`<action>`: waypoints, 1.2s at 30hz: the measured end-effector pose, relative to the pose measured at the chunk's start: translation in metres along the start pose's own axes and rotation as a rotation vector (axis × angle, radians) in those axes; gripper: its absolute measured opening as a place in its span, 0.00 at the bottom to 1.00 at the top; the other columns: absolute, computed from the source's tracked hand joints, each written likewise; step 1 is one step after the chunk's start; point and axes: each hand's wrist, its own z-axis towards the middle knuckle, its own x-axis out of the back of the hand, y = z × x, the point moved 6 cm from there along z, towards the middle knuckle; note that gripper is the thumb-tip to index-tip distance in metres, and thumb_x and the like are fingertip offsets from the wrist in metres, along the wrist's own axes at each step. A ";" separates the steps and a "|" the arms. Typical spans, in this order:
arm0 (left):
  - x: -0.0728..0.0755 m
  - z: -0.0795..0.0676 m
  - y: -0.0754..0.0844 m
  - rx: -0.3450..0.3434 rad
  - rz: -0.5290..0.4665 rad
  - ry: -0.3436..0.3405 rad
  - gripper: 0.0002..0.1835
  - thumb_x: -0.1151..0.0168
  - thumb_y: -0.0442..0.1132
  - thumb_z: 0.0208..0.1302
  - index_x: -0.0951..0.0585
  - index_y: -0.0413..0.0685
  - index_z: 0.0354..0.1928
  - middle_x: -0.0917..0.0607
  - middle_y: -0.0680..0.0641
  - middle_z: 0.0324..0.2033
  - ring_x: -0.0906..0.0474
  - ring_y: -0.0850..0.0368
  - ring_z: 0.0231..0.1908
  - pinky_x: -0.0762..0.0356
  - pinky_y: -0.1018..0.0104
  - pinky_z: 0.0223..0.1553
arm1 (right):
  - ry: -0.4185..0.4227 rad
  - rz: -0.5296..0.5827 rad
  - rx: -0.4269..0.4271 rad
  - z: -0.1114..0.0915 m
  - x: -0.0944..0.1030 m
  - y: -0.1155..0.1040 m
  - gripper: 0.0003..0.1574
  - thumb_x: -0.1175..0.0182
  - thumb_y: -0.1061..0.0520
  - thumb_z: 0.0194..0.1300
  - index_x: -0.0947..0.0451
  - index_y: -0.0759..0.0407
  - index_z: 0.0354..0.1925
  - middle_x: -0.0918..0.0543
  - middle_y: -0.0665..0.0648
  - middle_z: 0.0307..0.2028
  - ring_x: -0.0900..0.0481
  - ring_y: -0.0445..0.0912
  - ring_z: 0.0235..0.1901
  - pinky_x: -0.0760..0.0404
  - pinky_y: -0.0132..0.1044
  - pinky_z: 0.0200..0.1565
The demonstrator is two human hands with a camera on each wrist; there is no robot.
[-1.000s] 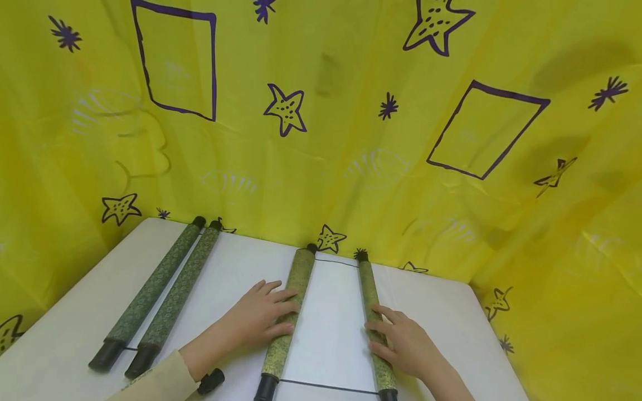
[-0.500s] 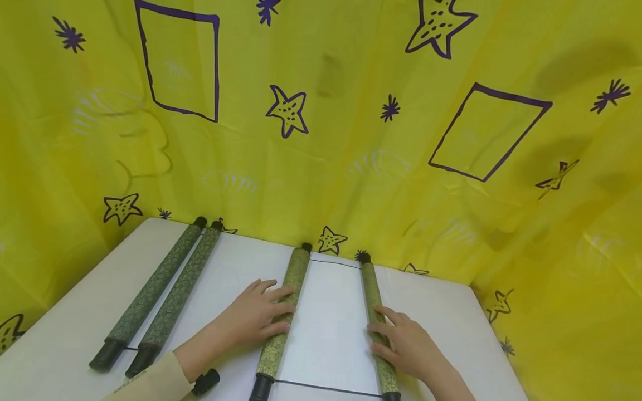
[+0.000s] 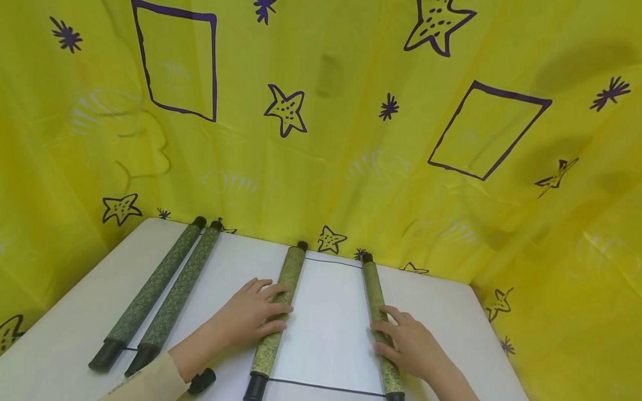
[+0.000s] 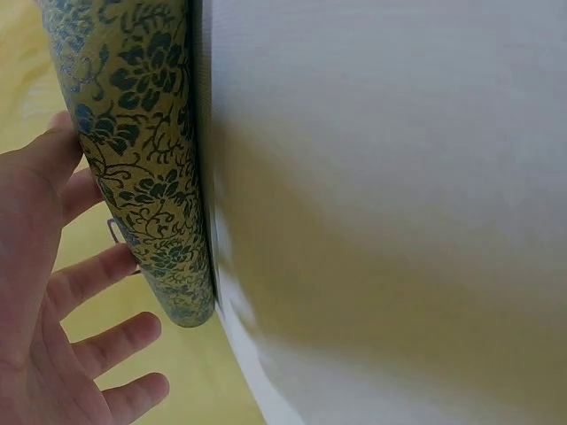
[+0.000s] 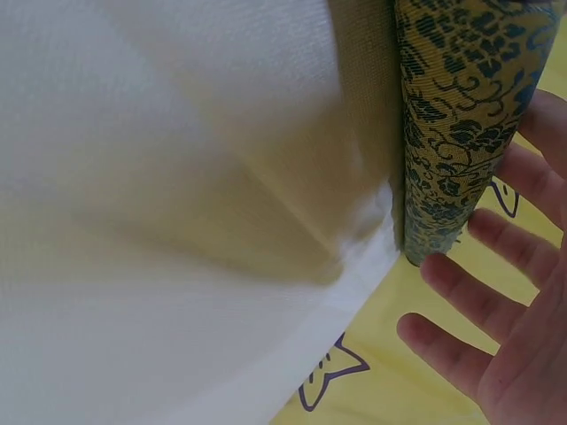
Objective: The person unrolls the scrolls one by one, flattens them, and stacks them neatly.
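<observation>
A scroll with two yellow-green brocade rollers lies on the white table. White sheet (image 3: 328,317) with a thin dark line along each end shows between its left roller (image 3: 292,267) and right roller (image 3: 371,281). My left hand (image 3: 246,317) rests its spread fingers on the left roller from the outer side. On the right roller lie the spread fingertips of my right hand (image 3: 408,345). Both wrist views show floral brocade (image 4: 146,150) beside loosely spread fingers, with some fingertips off the roller. Neither palm wraps around a roller.
A darker green scroll with two close-set rollers (image 3: 156,287) lies on the left, black knobs at its ends. A small black piece (image 3: 203,381) sits beside my left sleeve (image 3: 152,379). Yellow patterned curtain (image 3: 321,139) hangs behind the white table (image 3: 436,301).
My left hand has moved left with the left roller, and my right hand slightly right with the right roller. The rollers stand farther apart, with more white sheet between them.
</observation>
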 end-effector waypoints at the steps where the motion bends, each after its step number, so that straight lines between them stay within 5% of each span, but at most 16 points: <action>1: 0.000 -0.001 -0.001 0.005 0.002 -0.001 0.20 0.51 0.61 0.63 0.23 0.68 0.54 0.32 0.51 0.62 0.38 0.39 0.60 0.47 0.38 0.58 | 0.001 0.001 0.004 0.000 0.000 0.000 0.22 0.39 0.38 0.56 0.22 0.39 0.49 0.34 0.53 0.62 0.29 0.55 0.53 0.29 0.53 0.48; 25: 0.005 -0.013 -0.012 0.047 -0.039 0.020 0.21 0.49 0.60 0.63 0.23 0.62 0.53 0.32 0.53 0.62 0.38 0.39 0.61 0.48 0.38 0.59 | 0.015 -0.004 0.005 -0.008 0.001 0.009 0.19 0.36 0.41 0.54 0.20 0.41 0.45 0.32 0.55 0.60 0.27 0.56 0.51 0.27 0.53 0.45; 36: 0.003 -0.013 -0.017 0.045 -0.018 0.033 0.19 0.46 0.60 0.61 0.21 0.68 0.52 0.30 0.50 0.60 0.36 0.39 0.58 0.47 0.38 0.58 | 0.011 0.008 0.012 -0.010 0.003 0.014 0.17 0.36 0.43 0.54 0.20 0.41 0.44 0.33 0.54 0.62 0.28 0.56 0.51 0.26 0.52 0.44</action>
